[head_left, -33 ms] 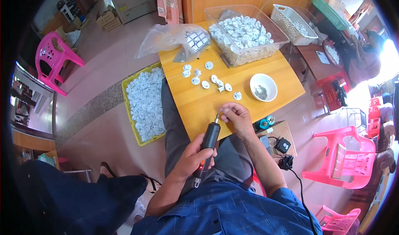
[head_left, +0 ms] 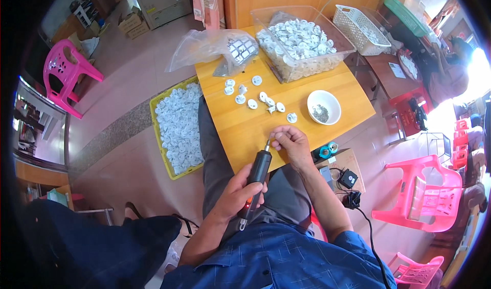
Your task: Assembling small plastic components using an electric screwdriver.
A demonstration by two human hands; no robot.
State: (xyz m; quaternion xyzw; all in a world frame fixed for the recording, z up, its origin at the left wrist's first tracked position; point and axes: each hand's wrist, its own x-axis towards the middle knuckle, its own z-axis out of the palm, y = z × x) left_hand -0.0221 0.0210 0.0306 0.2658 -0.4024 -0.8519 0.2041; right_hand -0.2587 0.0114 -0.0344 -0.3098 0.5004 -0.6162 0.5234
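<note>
My left hand (head_left: 236,193) is wrapped round a black electric screwdriver (head_left: 260,167), tilted with its metal bit pointing away from me. At the bit's tip, over the near edge of the wooden table (head_left: 230,130), the thumb and fingers of my right hand (head_left: 290,143) are pinched together. Whatever they hold is too small to make out. Beyond my hands lie several small round white plastic parts (head_left: 280,107), loose on the tabletop. A white bowl (head_left: 335,97) with small metal pieces, too fine to tell apart, stands to their right.
A clear tub (head_left: 302,73) heaped with white parts stands at the table's back, beside a plastic bag (head_left: 192,48). Left of my legs a yellow crate (head_left: 176,176) of white parts sits on the floor. A cardboard box (head_left: 348,161) with black adapters is at right; another person sits close at left.
</note>
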